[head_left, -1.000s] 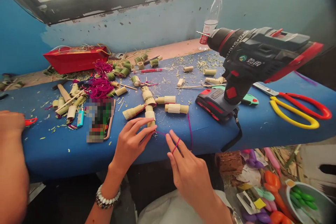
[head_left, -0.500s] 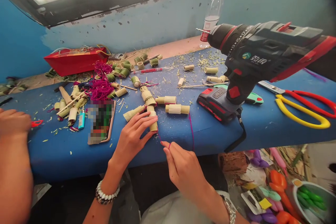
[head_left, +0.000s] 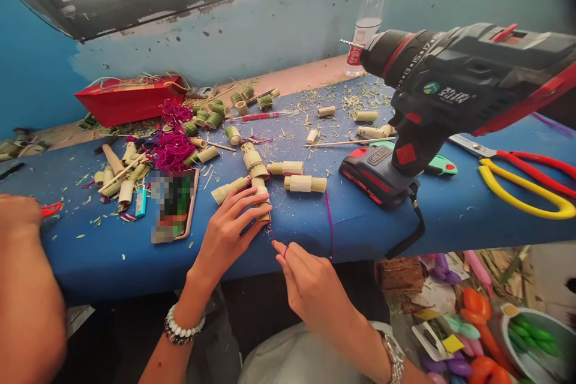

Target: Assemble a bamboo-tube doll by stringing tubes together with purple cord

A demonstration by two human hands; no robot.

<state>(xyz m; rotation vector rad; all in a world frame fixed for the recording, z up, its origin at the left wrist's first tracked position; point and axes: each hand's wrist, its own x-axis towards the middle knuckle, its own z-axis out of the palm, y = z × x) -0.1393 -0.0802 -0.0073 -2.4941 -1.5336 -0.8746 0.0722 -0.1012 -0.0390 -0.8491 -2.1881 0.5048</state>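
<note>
Left fingers (head_left: 240, 209) lie spread across a bamboo tube (head_left: 261, 204), pinning it to the blue bench (head_left: 90, 258) so it cannot roll, while the right hand (head_left: 310, 285) pinches narrowly on a magenta cord (head_left: 271, 233) leading to the tube's near end.

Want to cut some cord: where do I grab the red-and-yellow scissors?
Take the looped handles of the red-and-yellow scissors, coming from the right: the loops lie flat on the blue table; the blades point left toward the cordless drill.
</note>
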